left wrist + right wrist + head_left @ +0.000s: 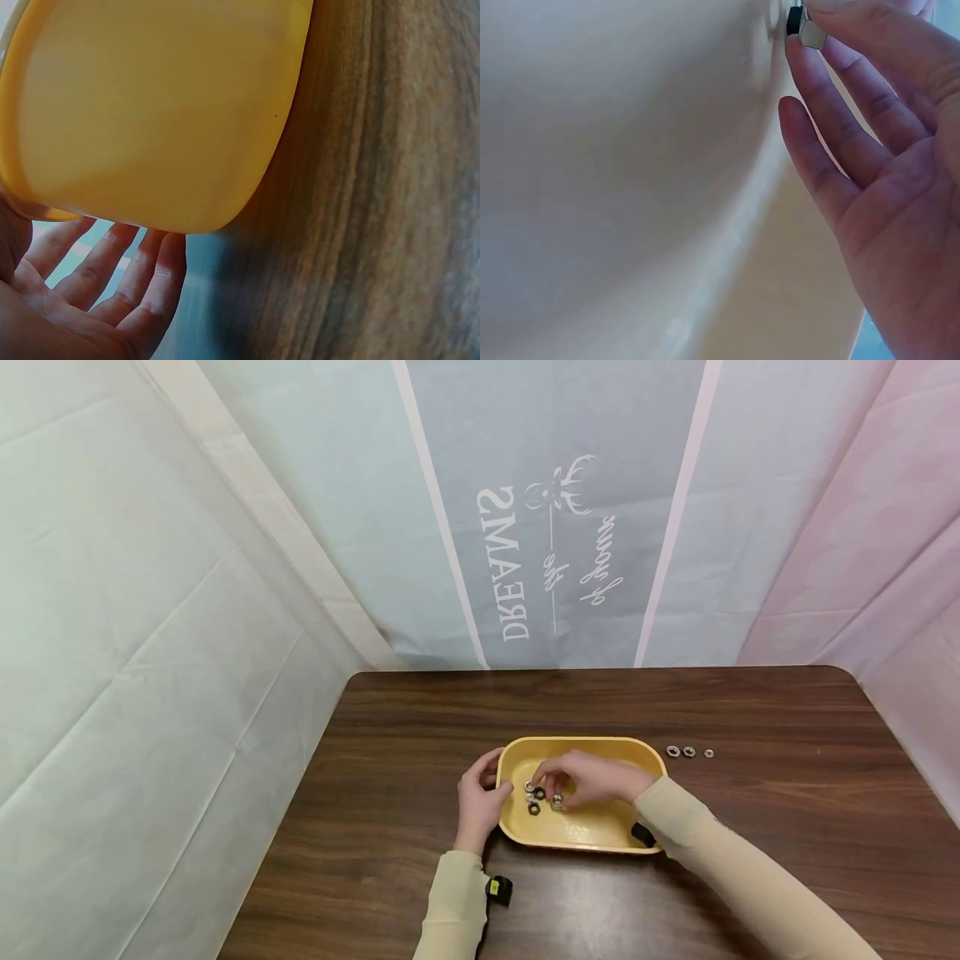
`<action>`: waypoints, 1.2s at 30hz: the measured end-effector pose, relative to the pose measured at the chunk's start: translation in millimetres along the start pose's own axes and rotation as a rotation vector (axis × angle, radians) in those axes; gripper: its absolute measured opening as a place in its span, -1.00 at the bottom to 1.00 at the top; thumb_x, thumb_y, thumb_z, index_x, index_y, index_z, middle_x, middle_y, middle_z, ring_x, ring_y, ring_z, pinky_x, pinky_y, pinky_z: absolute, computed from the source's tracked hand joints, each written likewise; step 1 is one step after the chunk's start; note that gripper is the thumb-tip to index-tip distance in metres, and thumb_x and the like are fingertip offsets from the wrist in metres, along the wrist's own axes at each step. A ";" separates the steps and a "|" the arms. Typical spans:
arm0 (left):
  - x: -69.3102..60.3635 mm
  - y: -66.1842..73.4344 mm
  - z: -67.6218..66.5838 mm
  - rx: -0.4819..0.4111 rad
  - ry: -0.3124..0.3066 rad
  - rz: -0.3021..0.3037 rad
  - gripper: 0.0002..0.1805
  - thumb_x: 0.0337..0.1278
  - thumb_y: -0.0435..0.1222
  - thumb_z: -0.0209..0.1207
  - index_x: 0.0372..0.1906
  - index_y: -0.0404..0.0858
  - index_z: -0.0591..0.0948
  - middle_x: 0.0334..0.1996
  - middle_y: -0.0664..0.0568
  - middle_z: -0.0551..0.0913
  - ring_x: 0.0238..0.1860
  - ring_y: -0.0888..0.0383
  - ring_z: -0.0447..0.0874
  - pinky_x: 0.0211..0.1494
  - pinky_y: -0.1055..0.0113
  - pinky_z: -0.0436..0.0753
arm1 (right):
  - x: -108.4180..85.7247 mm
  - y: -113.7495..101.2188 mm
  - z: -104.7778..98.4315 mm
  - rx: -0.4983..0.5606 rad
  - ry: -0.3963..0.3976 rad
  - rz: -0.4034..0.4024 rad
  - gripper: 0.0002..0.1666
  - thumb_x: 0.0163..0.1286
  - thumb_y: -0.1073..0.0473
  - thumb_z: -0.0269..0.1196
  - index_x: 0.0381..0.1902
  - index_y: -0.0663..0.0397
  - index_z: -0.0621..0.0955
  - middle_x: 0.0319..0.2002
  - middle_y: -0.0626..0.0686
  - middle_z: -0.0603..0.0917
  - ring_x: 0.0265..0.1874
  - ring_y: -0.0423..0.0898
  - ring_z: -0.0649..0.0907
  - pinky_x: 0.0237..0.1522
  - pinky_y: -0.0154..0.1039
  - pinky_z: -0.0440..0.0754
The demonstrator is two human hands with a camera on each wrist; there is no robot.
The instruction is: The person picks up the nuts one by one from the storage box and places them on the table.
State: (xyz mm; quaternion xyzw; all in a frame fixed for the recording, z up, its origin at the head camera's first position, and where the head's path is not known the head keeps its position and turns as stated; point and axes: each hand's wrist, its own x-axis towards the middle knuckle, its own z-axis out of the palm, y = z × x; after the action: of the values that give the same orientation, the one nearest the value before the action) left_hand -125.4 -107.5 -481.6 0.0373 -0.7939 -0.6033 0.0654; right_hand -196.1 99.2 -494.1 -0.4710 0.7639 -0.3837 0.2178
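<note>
A yellow tray (585,845) sits on the table, with silver and black nuts (534,808) at the left of its floor. My left hand (480,797) grips the tray's left end, thumb over the rim and fingers along the outer wall. In the left wrist view the fingers (154,285) lie against the outside of the wall. Inside the tray, my right hand (588,777) pinches a silver nut (812,34) near the thumb tip. Right beside that nut, a black one shows in the right wrist view; whether it is held too is unclear.
Three silver nuts (689,752) lie in a row on the brown wooden table (405,727), just right of the tray's far corner. Behind the table hangs a printed curtain (555,568). Pale cloth (165,693) covers the left side.
</note>
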 end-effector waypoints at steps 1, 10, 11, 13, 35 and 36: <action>-0.2 0.0 -0.1 0.003 0.001 0.001 -0.44 -0.15 -0.65 0.15 0.11 -0.38 0.58 -0.12 -0.29 0.62 -0.20 -0.20 0.61 -0.27 0.28 0.64 | -0.3 -0.5 -0.7 0.006 0.001 -0.003 -0.43 -0.06 0.58 0.30 0.00 0.27 0.57 -0.34 0.08 0.67 -0.32 -0.04 0.65 -0.20 -0.15 0.63; -2.0 1.6 -0.7 -0.012 -0.001 0.004 -0.45 -0.15 -0.65 0.14 0.11 -0.40 0.57 -0.12 -0.31 0.61 -0.20 -0.24 0.60 -0.27 0.27 0.64 | -3.8 -6.3 -5.7 0.029 0.007 0.043 -0.45 0.02 0.55 0.32 0.04 0.27 0.55 -0.31 0.09 0.67 -0.26 -0.03 0.66 -0.12 -0.14 0.61; -1.9 1.5 -0.6 -0.012 -0.001 0.005 -0.45 -0.15 -0.65 0.14 0.11 -0.40 0.57 -0.12 -0.31 0.61 -0.20 -0.24 0.60 -0.28 0.27 0.64 | -4.4 -6.7 -6.3 0.030 0.007 0.052 -0.45 0.03 0.54 0.32 0.05 0.26 0.55 -0.31 0.08 0.67 -0.26 -0.03 0.66 -0.12 -0.14 0.61; -1.6 1.1 -0.3 -0.015 -0.001 0.006 -0.45 -0.14 -0.65 0.15 0.11 -0.40 0.57 -0.12 -0.31 0.60 -0.20 -0.24 0.60 -0.28 0.27 0.64 | -5.7 -7.5 -7.5 0.030 0.008 0.059 -0.44 0.03 0.55 0.31 0.06 0.27 0.54 -0.31 0.09 0.67 -0.27 -0.03 0.66 -0.12 -0.11 0.61; -1.9 1.0 -1.9 -0.028 -0.013 -0.003 -0.44 -0.13 -0.64 0.15 0.12 -0.36 0.57 -0.11 -0.29 0.61 -0.23 -0.15 0.62 -0.33 0.33 0.64 | -16.7 -12.3 -26.8 0.038 0.066 0.032 -0.43 0.06 0.53 0.26 0.09 0.25 0.51 -0.31 0.10 0.66 -0.27 -0.05 0.64 -0.13 -0.07 0.61; -1.9 1.0 -1.9 -0.028 -0.014 -0.004 -0.44 -0.13 -0.63 0.15 0.12 -0.35 0.57 -0.11 -0.29 0.61 -0.22 -0.15 0.62 -0.33 0.33 0.64 | -17.3 -12.1 -27.7 0.041 0.069 0.035 -0.43 0.06 0.53 0.26 0.09 0.24 0.51 -0.32 0.09 0.66 -0.27 -0.05 0.64 -0.13 -0.07 0.61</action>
State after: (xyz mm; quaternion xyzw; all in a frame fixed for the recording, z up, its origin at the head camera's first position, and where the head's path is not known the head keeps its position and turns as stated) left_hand -123.2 -108.7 -480.2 0.0338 -0.7857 -0.6149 0.0592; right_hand -200.7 121.9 -468.1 -0.4393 0.7710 -0.4116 0.2077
